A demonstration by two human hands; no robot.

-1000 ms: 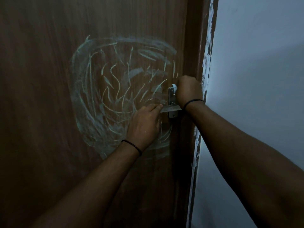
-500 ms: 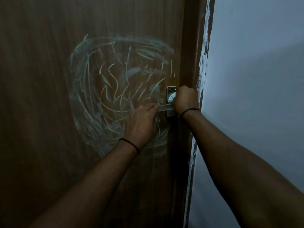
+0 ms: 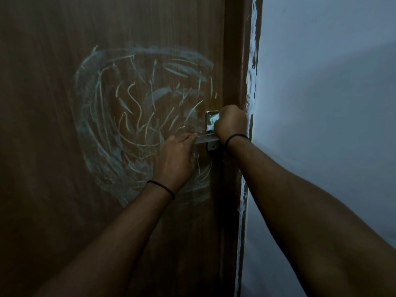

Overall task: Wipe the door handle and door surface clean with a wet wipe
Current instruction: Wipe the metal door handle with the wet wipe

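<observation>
A dark brown wooden door [image 3: 53,129] fills the left of the head view, marked with a big pale chalky swirl [image 3: 137,116]. A metal lever handle [image 3: 205,138] on a steel backplate [image 3: 209,116] sits at the door's right edge. My left hand [image 3: 175,159] grips the free end of the lever. My right hand [image 3: 231,123] is closed on a bunched white wet wipe [image 3: 212,123], pressed against the backplate just above the lever. Most of the wipe is hidden in the fist.
The brown door frame [image 3: 242,61] runs down beside the handle, its edge smeared with white paint [image 3: 251,82]. A plain pale wall [image 3: 332,103] fills the right side. The light is dim.
My right hand has slid down from the top of the backplate to just above the lever, uncovering the plate's upper screw. My left hand has stayed on the lever.
</observation>
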